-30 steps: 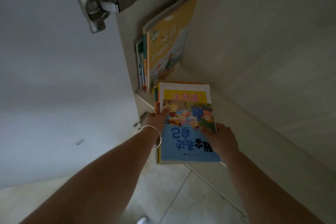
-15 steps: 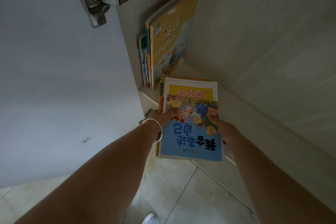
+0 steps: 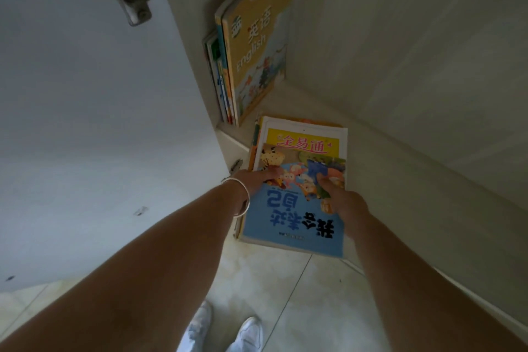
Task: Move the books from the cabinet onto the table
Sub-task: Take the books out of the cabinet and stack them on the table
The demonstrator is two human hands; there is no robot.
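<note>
Arms extended, both hands on flat stack of books (image 3: 297, 180) half off cabinet shelf (image 3: 380, 168) edge. Left hand (image 3: 257, 180) grips stack's left side, thumb over glossy blue cover; right hand (image 3: 345, 206) grips right side, fingers curled on top. Thin metal bangle (image 3: 243, 197) on left wrist. Upright softcovers (image 3: 251, 46) lean at rear.

A flat stack of books (image 3: 297, 188) lies at the front edge of the cabinet (image 3: 400, 94) shelf, its near end hanging out over the floor. The top blue book (image 3: 291, 223) has cartoon figures and large dark characters; under it shows a yellow-titled book (image 3: 305, 141). Further back, upright books (image 3: 228, 77) lean against the side wall, fronted by a yellow English book (image 3: 257, 46); perhaps four or five.
</note>
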